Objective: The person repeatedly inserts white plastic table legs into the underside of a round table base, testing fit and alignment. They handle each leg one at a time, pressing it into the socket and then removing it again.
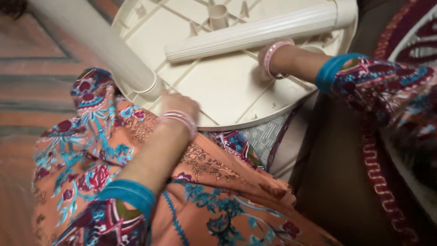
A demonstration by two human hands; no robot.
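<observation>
Here the left hand [180, 104] presses, fingers curled, on the upturned cream plastic table [227, 86]; right hand's fingers hide behind its ribbed leg [255, 34]. Hold steady.

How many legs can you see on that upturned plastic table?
2: one ribbed leg lies across the underside by the right hand; another leg stands above the left hand. Others may be out of view.

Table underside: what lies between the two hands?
In the head view, bare ribbed underside lies between left hand and right hand; the loose leg lies just above.
</observation>
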